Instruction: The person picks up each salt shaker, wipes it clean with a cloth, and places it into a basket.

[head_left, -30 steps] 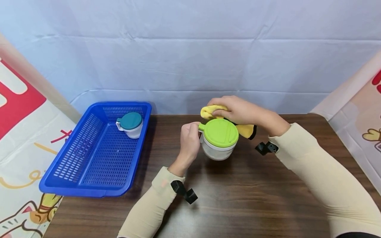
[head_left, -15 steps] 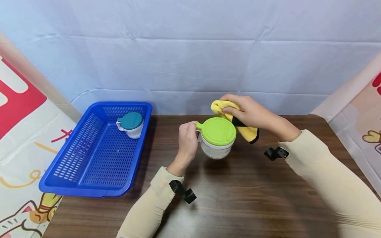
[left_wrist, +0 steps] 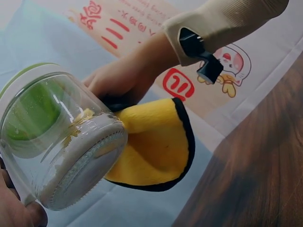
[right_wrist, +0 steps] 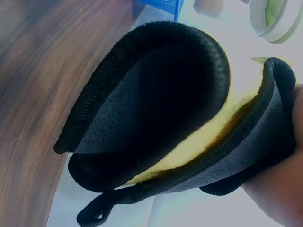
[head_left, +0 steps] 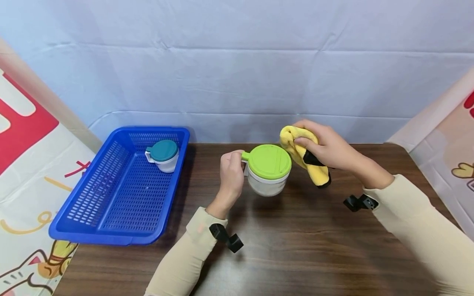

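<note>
In the head view my left hand [head_left: 231,172] grips the handle of a clear glass seasoning jar [head_left: 267,186] with a bright green lid [head_left: 269,161]. The jar looks held a little above the table. The left wrist view shows pale stuff low in the glass jar [left_wrist: 71,151]. To the jar's right, my right hand [head_left: 327,144] holds a bunched yellow cleaning cloth [head_left: 296,144] with black edging, apart from the jar. Close up in the right wrist view, the cloth [right_wrist: 142,99] shows a dark grey underside and a hanging loop. Its folds hide most of my fingers there.
A blue perforated plastic basket [head_left: 163,218] stands on the left of the brown wooden table [head_left: 296,246]. Inside, near its back right corner, sits a similar jar with a teal lid [head_left: 163,150]. A pale cloth backdrop [head_left: 237,74] rises behind the table.
My right hand has drawn the cloth away from behind the jar, moving right and slightly towards me. The jar and my left hand have shifted slightly left.
</note>
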A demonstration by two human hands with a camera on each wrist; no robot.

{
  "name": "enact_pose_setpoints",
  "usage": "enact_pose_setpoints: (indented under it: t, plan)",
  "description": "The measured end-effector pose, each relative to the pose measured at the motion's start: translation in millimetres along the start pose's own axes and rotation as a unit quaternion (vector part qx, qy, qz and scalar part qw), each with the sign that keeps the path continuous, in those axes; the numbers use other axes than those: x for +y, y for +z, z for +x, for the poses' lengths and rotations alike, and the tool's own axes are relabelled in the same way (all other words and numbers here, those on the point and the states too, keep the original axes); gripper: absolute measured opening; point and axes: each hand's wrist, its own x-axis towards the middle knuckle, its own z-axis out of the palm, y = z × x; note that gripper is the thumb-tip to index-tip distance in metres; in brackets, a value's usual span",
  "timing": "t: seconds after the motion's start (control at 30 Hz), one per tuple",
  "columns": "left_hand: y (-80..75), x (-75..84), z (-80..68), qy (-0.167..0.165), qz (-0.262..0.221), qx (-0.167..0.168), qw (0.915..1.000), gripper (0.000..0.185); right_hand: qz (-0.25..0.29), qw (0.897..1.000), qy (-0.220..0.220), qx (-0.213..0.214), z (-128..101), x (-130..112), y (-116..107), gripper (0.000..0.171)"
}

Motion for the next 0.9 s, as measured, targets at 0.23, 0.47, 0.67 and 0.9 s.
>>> enact_pose_setpoints:
  t: [0.23,0.47,0.67,0.9]
  plan:
    - [-2.8,0.9,1.1,-0.002,-0.006,0.004,1.0,0.035,0.006,1.0,0.005,0.008,-13,1,-4,0.027]
    - [-4.5,3.9,1.0,0.001,0.003,0.006,1.0,0.036,0.019,1.0,-0.01,0.02,-26,4,-4,0.031]
    - [-4.5,3.8,1.9,0.001,0.002,0.008,1.0,0.036,0.018,0.999,-0.018,0.036,-37,3,-2,0.031]
    - [-4.1,3.7,2.3,0.001,-0.001,0.004,1.0,0.036,0.038,0.999,-0.016,0.034,-49,-3,1,0.028]
